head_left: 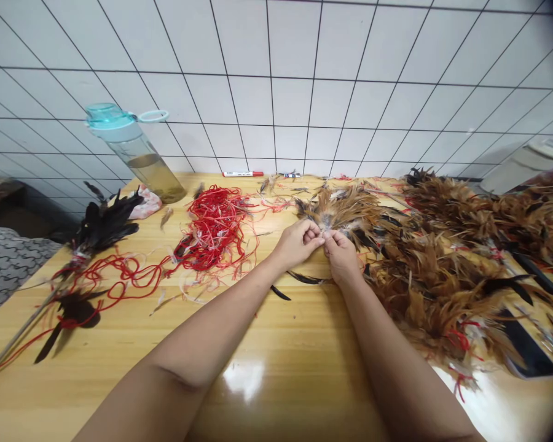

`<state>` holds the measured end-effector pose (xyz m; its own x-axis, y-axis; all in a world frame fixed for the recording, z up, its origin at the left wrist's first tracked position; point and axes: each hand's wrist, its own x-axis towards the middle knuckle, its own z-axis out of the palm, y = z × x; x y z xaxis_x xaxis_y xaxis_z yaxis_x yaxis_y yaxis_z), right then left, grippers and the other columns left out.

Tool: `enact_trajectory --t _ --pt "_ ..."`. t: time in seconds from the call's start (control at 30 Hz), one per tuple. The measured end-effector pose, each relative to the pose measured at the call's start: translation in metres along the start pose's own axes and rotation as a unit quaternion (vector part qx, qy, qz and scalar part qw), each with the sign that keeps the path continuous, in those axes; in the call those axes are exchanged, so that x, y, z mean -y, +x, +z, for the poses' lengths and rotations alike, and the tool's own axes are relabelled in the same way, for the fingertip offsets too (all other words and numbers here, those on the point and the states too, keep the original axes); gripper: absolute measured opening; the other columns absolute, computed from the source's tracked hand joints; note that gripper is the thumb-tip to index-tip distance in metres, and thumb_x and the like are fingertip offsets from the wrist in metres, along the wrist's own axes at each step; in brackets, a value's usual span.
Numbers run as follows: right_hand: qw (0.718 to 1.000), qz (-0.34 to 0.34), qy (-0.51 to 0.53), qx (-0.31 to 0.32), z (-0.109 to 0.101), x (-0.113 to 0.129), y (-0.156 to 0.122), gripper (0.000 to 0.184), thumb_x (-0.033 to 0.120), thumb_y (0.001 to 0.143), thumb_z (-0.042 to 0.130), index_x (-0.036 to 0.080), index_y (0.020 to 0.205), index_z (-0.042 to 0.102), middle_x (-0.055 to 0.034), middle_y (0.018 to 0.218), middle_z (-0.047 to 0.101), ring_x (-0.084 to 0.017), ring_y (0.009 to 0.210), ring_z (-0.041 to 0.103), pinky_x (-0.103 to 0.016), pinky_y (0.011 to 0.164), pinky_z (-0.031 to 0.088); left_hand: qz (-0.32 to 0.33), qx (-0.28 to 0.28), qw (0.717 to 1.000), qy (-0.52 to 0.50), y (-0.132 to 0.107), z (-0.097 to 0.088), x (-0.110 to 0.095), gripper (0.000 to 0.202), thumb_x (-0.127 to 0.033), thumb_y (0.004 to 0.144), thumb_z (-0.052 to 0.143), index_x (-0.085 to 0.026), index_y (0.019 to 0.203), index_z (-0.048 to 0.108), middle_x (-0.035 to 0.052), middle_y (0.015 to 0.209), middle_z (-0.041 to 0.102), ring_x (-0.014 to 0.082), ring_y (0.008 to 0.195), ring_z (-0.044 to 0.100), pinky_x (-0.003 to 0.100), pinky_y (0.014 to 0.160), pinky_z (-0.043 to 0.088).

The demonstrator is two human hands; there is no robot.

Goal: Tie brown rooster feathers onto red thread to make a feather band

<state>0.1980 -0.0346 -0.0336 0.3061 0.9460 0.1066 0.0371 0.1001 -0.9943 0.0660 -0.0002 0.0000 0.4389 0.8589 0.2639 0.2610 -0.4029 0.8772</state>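
Observation:
Both hands meet in the middle of the table at the near end of a fan of brown and black feathers (345,205). My left hand (299,242) has its fingers curled, with thumb and forefinger pinched at the pale quill ends. From the other side my right hand (341,255) pinches the same spot, its fingertips touching the left ones. Any thread between the fingertips is too small to make out. To the right of my right hand spreads a large heap of brown feathers (424,282), with red ties among them.
A tangled pile of red string (216,227) lies left of my hands. Farther left are black feathers on a stick (104,224) and a tilted-looking water bottle (142,156). A red marker (243,174) lies by the tiled wall. A phone (528,347) rests at right.

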Motion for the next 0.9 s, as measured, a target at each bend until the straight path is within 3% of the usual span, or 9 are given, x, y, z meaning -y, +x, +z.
enact_trajectory --t 0.33,0.57,0.7,0.9 --pt "0.999 -0.003 -0.027 -0.047 0.0028 0.0021 -0.004 0.027 0.047 0.074 0.059 0.021 0.07 0.056 0.0022 0.06 0.051 -0.015 0.064 0.048 -0.027 0.062 0.04 0.051 -0.026 0.998 0.026 0.0013 -0.0015 0.0075 0.009 -0.023 0.081 0.06 -0.017 0.075 0.061 0.0006 0.072 0.058 0.0103 0.065 0.048 0.023 0.064 0.037" --pt "0.996 -0.032 -0.067 -0.059 0.0032 -0.0042 -0.0017 0.026 0.046 0.073 0.059 0.021 0.071 0.06 -0.0027 0.073 0.06 -0.019 0.076 0.053 -0.03 0.07 0.043 0.011 -0.038 0.999 -0.015 0.0033 -0.0019 0.0098 0.008 -0.021 0.081 0.057 -0.017 0.074 0.058 0.0002 0.072 0.059 0.0109 0.066 0.048 0.023 0.066 0.036" --pt "0.998 -0.004 -0.043 -0.044 0.0024 0.0004 -0.0035 0.027 0.048 0.073 0.058 0.021 0.071 0.059 -0.0015 0.07 0.059 -0.017 0.071 0.052 -0.03 0.069 0.043 -0.02 -0.054 0.997 -0.048 0.0047 -0.0024 0.0101 0.008 -0.023 0.082 0.056 -0.017 0.076 0.056 -0.001 0.07 0.057 0.0107 0.065 0.048 0.023 0.065 0.036" --pt "0.998 -0.006 -0.047 -0.036 0.0013 0.0008 -0.004 0.027 0.047 0.074 0.058 0.021 0.07 0.058 -0.0007 0.067 0.057 -0.016 0.07 0.05 -0.029 0.067 0.041 -0.046 -0.025 0.993 -0.104 0.006 -0.0013 0.0101 0.011 -0.026 0.081 0.059 -0.015 0.083 0.06 0.0008 0.077 0.063 0.0113 0.071 0.054 0.023 0.07 0.041"
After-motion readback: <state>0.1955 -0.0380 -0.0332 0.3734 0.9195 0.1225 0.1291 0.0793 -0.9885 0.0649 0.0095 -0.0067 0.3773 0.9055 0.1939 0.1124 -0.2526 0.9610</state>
